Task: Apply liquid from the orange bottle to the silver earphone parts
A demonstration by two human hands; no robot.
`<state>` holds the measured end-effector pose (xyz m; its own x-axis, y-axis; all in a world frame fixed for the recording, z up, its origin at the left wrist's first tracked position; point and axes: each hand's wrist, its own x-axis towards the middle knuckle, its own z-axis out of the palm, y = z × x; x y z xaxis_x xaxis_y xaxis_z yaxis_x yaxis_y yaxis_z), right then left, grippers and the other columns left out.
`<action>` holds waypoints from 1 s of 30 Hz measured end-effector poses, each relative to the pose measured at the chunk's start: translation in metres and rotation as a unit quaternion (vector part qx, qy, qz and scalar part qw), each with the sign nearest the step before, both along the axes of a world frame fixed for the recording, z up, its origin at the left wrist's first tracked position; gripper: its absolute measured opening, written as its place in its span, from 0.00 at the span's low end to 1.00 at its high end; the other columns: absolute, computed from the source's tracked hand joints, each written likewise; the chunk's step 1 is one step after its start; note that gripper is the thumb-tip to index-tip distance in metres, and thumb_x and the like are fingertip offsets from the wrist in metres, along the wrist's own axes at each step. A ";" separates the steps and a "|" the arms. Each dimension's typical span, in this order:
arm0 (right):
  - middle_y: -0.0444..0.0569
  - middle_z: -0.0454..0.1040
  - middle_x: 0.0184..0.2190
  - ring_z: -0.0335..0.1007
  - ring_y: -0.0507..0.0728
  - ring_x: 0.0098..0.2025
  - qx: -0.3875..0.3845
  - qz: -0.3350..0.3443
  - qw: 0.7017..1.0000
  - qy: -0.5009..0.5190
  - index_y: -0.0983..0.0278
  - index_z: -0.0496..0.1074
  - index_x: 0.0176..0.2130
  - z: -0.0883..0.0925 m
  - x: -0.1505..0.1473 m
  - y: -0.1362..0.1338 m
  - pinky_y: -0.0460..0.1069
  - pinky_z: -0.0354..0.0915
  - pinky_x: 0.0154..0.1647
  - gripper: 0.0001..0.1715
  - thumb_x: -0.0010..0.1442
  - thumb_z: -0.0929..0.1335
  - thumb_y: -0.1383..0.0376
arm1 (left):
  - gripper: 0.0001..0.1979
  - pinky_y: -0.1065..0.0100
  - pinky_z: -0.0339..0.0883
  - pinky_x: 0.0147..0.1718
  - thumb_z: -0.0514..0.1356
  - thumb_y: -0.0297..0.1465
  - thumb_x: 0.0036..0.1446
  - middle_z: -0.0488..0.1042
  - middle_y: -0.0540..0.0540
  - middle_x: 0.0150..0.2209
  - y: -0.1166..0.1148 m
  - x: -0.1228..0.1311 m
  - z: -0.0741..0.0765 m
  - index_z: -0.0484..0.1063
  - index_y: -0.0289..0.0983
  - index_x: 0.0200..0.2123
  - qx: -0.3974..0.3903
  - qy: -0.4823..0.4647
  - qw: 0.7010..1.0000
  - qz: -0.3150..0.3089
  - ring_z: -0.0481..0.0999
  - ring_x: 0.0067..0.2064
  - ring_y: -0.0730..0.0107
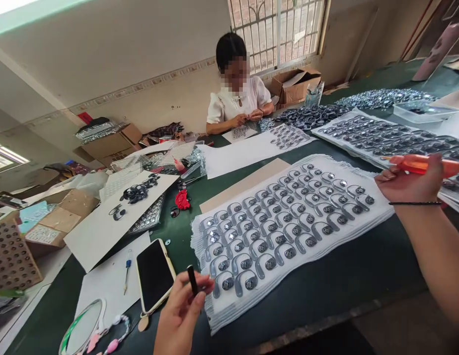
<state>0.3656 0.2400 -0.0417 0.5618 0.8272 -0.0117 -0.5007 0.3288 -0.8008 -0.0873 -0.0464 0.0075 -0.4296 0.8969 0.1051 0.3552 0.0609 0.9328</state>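
My left hand (181, 310) is low at the front, fingers pinched on a short black stick (192, 279) held upright. My right hand (409, 183), with a black band at the wrist, is raised at the right and closed round an orange tool (424, 165) that points right. Between the hands, on the green table (348, 276), lies a stack of white sheets (288, 227) bearing several rows of clear curved pieces with dark round studs. A black smartphone (154, 274) lies face up just left of my left hand.
Across the table a person in a white top (239, 101) works with both hands on a small sheet. More studded sheets (385, 135) lie at right, cardboard boxes (111, 143) at left, a red piece (182, 199), a small screwdriver (127, 276), a round mirror (83, 330).
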 end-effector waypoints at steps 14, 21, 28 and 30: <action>0.42 0.59 0.22 0.53 0.44 0.19 0.080 0.217 0.972 -0.049 0.64 0.64 0.27 0.093 -0.130 -0.053 0.45 0.48 0.20 0.20 0.56 0.60 0.50 | 0.07 0.72 0.74 0.34 0.60 0.21 0.51 0.76 0.48 0.31 0.066 -0.005 0.004 0.72 0.35 0.35 0.287 0.232 0.901 -0.228 0.77 0.35 0.72; 0.42 0.60 0.17 0.57 0.48 0.18 0.077 0.342 0.926 -0.137 0.63 0.63 0.27 0.052 -0.236 -0.097 0.44 0.49 0.15 0.29 0.48 0.63 0.40 | 0.08 0.71 0.74 0.42 0.55 0.25 0.57 0.78 0.46 0.29 0.040 0.019 0.004 0.74 0.30 0.34 0.382 0.330 0.763 -0.404 0.78 0.37 0.68; 0.45 0.67 0.22 0.55 0.46 0.17 0.074 0.430 0.876 -0.208 0.66 0.66 0.29 0.010 -0.252 -0.125 0.43 0.50 0.12 0.22 0.55 0.64 0.49 | 0.07 0.68 0.75 0.40 0.55 0.22 0.55 0.78 0.47 0.28 0.039 0.031 -0.015 0.74 0.30 0.31 0.389 0.334 0.758 -0.404 0.79 0.34 0.66; 0.46 0.68 0.23 0.57 0.46 0.17 0.077 0.456 0.859 -0.218 0.67 0.67 0.29 0.007 -0.251 -0.129 0.43 0.50 0.13 0.21 0.54 0.65 0.50 | 0.04 0.69 0.74 0.43 0.58 0.23 0.53 0.78 0.49 0.27 0.033 0.034 -0.018 0.73 0.31 0.28 0.382 0.330 0.767 -0.397 0.79 0.33 0.69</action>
<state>0.1142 0.1106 -0.0345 -0.3984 0.8985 0.1846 -0.2691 0.0779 -0.9599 -0.0531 -0.0137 -0.0110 0.5915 0.4175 0.6898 0.4076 -0.8930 0.1909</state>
